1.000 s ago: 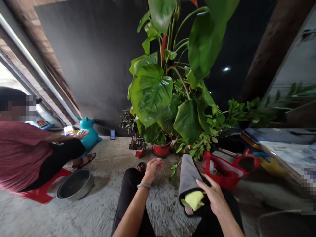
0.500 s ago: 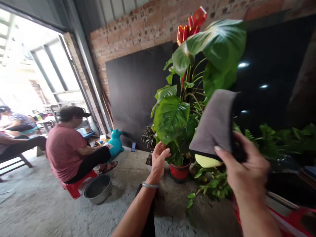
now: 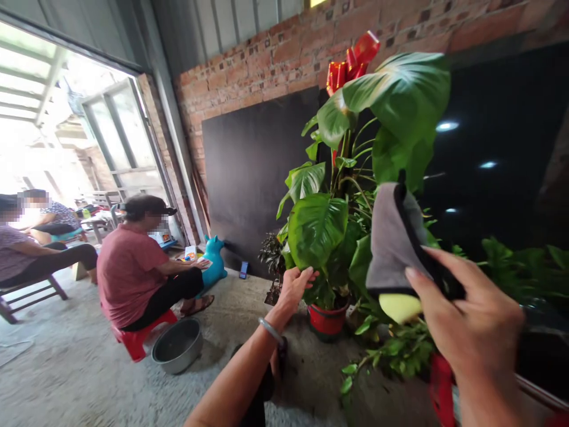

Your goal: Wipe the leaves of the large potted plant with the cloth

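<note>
A tall potted plant (image 3: 355,160) with broad green leaves grows from a red pot (image 3: 328,323). My left hand (image 3: 294,292), with a grey bangle (image 3: 270,330) at the wrist, is closed at the lower edge of a large leaf (image 3: 317,228). Its thumb lies at the leaf's tip; the other fingers are partly hidden. To the right, my right hand (image 3: 475,308) grips a folded grey cloth (image 3: 391,243) with black edging between thumb and fingers. A yellow patch (image 3: 400,307) shows beneath the cloth. The cloth hangs in front of the plant, right of the leaf.
A person in a red shirt (image 3: 133,267) sits on a red stool (image 3: 140,338) at left, beside a grey basin (image 3: 178,347). A blue animal figure (image 3: 216,261) and a phone (image 3: 243,270) are by the dark panel (image 3: 258,172). Trailing foliage (image 3: 395,350) spreads below the cloth.
My left hand has moved from just below the leaf to its lower edge, its fingers closing there. My right hand and the cloth have shifted right and down; the cloth has turned somewhat.
</note>
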The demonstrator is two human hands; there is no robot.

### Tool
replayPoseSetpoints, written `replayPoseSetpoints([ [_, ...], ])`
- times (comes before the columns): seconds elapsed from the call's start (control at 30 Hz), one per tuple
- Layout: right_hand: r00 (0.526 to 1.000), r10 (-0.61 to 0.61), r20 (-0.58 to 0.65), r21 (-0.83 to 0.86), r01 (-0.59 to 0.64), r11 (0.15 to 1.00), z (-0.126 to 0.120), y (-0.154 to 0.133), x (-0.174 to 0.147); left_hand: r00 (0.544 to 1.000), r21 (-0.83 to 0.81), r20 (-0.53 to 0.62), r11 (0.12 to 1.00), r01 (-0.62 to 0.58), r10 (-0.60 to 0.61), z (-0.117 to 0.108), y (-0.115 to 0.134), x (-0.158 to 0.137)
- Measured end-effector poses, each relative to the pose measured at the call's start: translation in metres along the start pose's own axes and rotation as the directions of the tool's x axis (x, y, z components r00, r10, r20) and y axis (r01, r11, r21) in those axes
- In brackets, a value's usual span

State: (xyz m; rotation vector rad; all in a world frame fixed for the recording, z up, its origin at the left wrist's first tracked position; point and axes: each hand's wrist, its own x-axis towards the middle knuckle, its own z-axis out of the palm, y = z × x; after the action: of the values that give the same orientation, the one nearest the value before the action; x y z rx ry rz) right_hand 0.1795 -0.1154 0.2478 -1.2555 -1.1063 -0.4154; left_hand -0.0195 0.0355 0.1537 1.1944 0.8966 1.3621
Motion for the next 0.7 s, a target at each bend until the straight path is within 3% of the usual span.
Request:
replayPoseSetpoints([
  [0.03, 0.997, -0.083, 0.004, 0.011, 0.083, 0.997, 0.015, -0.002, 0.007, 1.000, 0.008, 0.024, 1.000, 0.010, -0.010, 0.001, -0.001, -0.003],
  [0.1, 0.969, -0.185, 0.163, 0.016, 0.185, 0.983, 0.043, 0.003, 0.004, 0.998, 0.019, 0.058, 1.000, 0.015, -0.016, 0.000, -0.001, -0.008],
  [0.17, 0.895, -0.163, 0.414, -0.010, 0.184, 0.983, 0.055, 0.016, -0.017, 0.998, 0.029, 0.055, 1.000, -0.003, 0.001, -0.006, 0.001, -0.009],
  [0.23, 0.805, -0.115, 0.582, -0.018, 0.155, 0.988, 0.046, 0.030, -0.043, 0.999, 0.040, 0.022, 0.999, -0.033, 0.032, -0.016, 0.001, -0.007],
  [0.27, 0.788, -0.098, 0.607, -0.016, 0.136, 0.991, 0.035, 0.035, -0.053, 0.999, 0.047, 0.007, 0.998, -0.046, 0.046, -0.021, 0.001, -0.006],
  [0.3, 0.802, -0.089, 0.590, -0.011, 0.118, 0.993, 0.022, 0.038, -0.058, 0.998, 0.052, -0.002, 0.997, -0.055, 0.055, -0.025, 0.001, -0.005],
  [0.4, 0.911, -0.075, 0.406, -0.030, 0.095, 0.995, -0.006, 0.031, -0.042, 0.999, 0.053, -0.005, 0.997, -0.052, 0.052, -0.027, -0.004, -0.003],
  [0.47, 0.969, -0.101, 0.226, -0.054, 0.116, 0.992, -0.001, 0.021, -0.017, 0.999, 0.058, -0.006, 0.997, -0.041, 0.041, -0.021, -0.009, -0.003],
  [0.53, 0.982, -0.140, 0.123, -0.074, 0.150, 0.986, 0.021, 0.018, 0.001, 0.997, 0.102, -0.014, 0.992, -0.073, 0.075, -0.016, -0.014, -0.003],
  [0.57, 0.981, -0.139, 0.137, -0.081, 0.151, 0.985, 0.035, 0.021, 0.003, 0.994, 0.138, -0.021, 0.985, -0.106, 0.110, -0.015, -0.016, -0.002],
  [0.63, 0.948, -0.034, 0.317, -0.097, 0.068, 0.993, 0.058, 0.034, -0.013, 0.982, 0.210, -0.039, 0.962, -0.173, 0.185, -0.019, -0.018, 0.000],
  [0.7, 0.828, 0.142, 0.542, -0.140, -0.078, 0.987, 0.065, 0.055, -0.049, 0.974, 0.251, -0.048, 0.947, -0.202, 0.221, -0.029, -0.018, 0.004],
])
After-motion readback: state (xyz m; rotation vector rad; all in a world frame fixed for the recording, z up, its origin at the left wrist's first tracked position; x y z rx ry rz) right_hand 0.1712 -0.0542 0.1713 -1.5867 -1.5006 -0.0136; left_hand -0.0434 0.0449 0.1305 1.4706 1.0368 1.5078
